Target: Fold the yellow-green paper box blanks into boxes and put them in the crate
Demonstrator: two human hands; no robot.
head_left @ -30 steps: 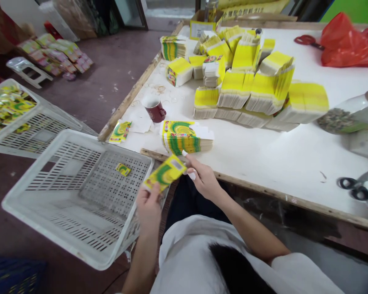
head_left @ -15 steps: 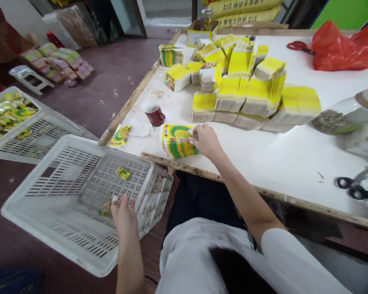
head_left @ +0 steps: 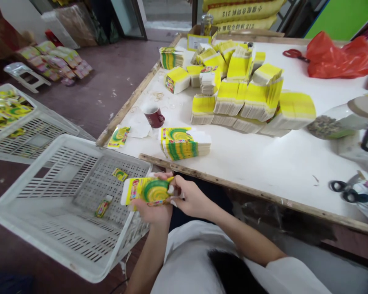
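A yellow and green printed carton (head_left: 150,191) is held between both hands, just in front of the table edge. My left hand (head_left: 155,210) is closed around its lower side, thumb on the printed face. At the right end of the carton, the fingers of my right hand (head_left: 185,194) pinch its edge. On the table lies a stack of flat cartons (head_left: 180,145) with the same print, white flaps to the right. Below and left, a white plastic crate (head_left: 61,204) holds two small cartons, one near the far side (head_left: 120,174) and one closer (head_left: 102,207).
A maroon mug (head_left: 154,116) and a loose printed carton (head_left: 119,136) are near the table's left edge. Piles of yellow cartons (head_left: 230,96) fill the middle. Scissors (head_left: 349,190), a jar (head_left: 331,122) and a red bag (head_left: 340,57) lie right. Another crate (head_left: 33,134) stands left.
My right hand has left the stack with a carton and come down towards my body. My left hand has risen from the crate and taken hold of that carton. The small carton below it lies in the crate.
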